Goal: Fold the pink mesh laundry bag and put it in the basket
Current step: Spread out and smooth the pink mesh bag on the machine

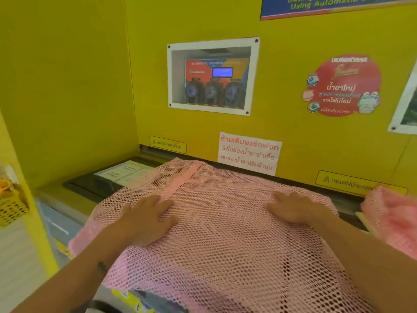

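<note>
Left hand (146, 219) flat, palm down, fingers spread, pressing on the pink open-weave mesh laundry bag (216, 240). Right hand (295, 207) likewise flat and open, palm down on the same bag, well apart from the left. Neither hand grips anything.

Bag lies spread across the grey-and-black machine-top surface (94, 184), its near edge hanging over the front. A second bunched pink mesh piece (392, 213) sits at the right edge. Yellow panel wall (90, 86) behind, with a white-framed recessed window (213, 75) showing three blue pump units, a round red sticker (343, 85) and a white paper notice (249, 153) in red print. A yellow perforated plastic basket (11, 206) hangs at far left.

Mesh shows hexagonal holes; a solid pink seam strip runs up toward the far edge.
</note>
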A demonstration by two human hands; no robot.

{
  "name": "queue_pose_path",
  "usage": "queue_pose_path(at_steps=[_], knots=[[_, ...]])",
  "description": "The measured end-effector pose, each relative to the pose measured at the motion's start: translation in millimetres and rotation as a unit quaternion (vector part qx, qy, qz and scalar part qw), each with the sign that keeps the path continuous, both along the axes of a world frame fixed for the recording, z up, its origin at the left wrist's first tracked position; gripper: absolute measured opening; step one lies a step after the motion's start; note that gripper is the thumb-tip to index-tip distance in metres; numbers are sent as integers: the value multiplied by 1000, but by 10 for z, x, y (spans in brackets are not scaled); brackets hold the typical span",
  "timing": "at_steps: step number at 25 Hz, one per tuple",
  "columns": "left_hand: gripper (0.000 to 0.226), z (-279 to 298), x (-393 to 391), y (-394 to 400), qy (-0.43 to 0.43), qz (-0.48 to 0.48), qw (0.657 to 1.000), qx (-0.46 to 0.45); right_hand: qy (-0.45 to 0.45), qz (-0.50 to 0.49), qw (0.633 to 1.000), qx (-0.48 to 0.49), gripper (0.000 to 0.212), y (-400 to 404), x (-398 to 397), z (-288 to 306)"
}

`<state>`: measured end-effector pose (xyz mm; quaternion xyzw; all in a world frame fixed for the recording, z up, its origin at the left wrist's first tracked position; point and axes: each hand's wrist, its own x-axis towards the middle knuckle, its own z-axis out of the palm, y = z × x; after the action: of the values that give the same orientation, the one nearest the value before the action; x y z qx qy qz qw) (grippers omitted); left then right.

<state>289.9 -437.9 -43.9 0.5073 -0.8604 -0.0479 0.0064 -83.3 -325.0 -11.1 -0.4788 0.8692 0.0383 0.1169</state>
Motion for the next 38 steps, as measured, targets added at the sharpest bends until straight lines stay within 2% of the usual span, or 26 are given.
queue_pose_path(at_steps=[2, 4, 6, 8, 10, 12, 15, 19, 21, 23, 25, 30, 32, 34, 36, 38], knots=[[77, -20, -71, -6, -2, -10, 1000, -7, 63, -55, 996, -41, 94, -47, 1, 77], [76, -20, -190, -28, -5, -25, 1000, -10, 100, -42, 991, -76, 89, -78, 24, 19], [74, 8, -301, -52, 3, -43, 999, -10, 25, 8, 999, -46, 88, -56, -29, -98], [70, 44, -349, -66, 26, -58, 998, -5, -7, -3, 1000, -4, 92, -14, -127, -114], [66, 78, -315, -68, 64, -62, 996, -21, 68, -46, 996, -23, 93, -40, -170, -87], [64, 112, -268, -51, 92, -59, 992, -56, 125, -18, 991, -48, 89, -58, -134, -118], [59, 159, -174, -44, 86, -30, 993, -69, 8, 105, 994, -31, 83, -6, -65, -126], [58, 199, 3, -110, 36, 6, 998, -49, -20, 108, 990, -90, 67, 170, 71, 81], [52, 291, -100, -104, 77, -7, 994, -73, -51, 121, 985, -109, 64, 318, 28, 270], [45, 447, -360, -21, 166, -49, 983, -68, -69, 119, 983, -125, 63, 538, -75, 489], [39, 616, -759, 143, 238, -131, 961, -54, -56, 100, 984, -133, 64, 859, -239, 707], [33, 934, -1895, 868, 309, -332, 891, -21, -46, 7, 987, -152, 59, 1846, -681, 973], [35, 982, -2275, 1195, 308, -388, 869, -2, -21, -19, 987, -158, 57, 2181, -806, 961], [33, 987, -2597, 1493, 290, -425, 857, 4, -16, -43, 990, -134, 64, 2439, -920, 902], [30, 951, -2865, 1725, 257, -449, 856, 2, -10, -63, 993, -97, 71, 2598, -1035, 814], [39, 880, -3098, 1906, 214, -454, 864, 33, 33, -40, 995, -90, 60, 2683, -1147, 725]])
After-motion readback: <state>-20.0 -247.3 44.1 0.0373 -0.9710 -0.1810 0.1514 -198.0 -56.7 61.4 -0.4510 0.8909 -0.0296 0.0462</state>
